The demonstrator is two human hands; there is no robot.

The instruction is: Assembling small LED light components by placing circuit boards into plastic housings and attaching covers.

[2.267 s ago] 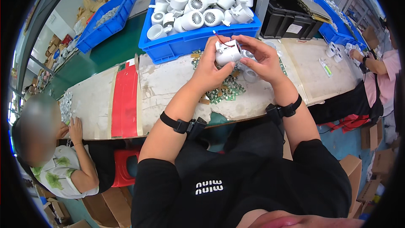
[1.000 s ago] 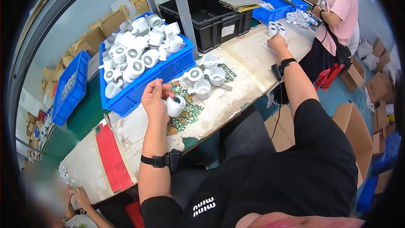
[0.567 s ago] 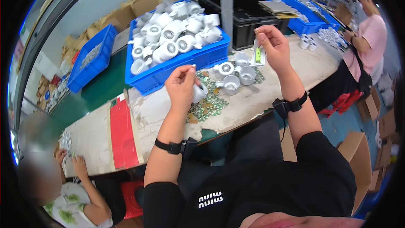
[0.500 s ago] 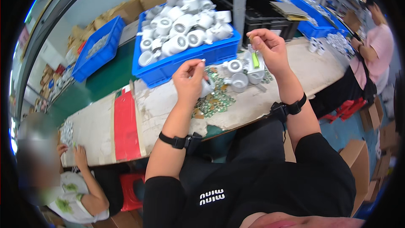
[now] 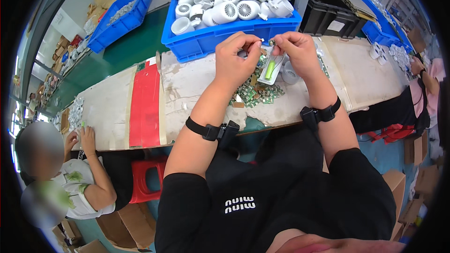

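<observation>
A white-and-green piece (image 5: 271,71) hangs over the bench (image 5: 192,107) from the right hand (image 5: 298,52), fingers pinched together above it, seemingly leaving its body unobstructed. Opposite, the left hand (image 5: 236,60) clamps a small white tip (image 5: 262,40) between fingertips; circuit boards (image 5: 257,96) lie toward the near edge.

One wide fisheye view looks steeply down from the wearer's head, from the left of two side-by-side cameras, facing out across the counter (image 5: 185,91). It sits close above the body: the black shirt (image 5: 281,201) fills the lower middle of the frame, while the left hand (image 5: 238,58) and right hand (image 5: 302,56) appear farther off, at upper centre. Straight edges bend toward the dark, rounded rim.
</observation>
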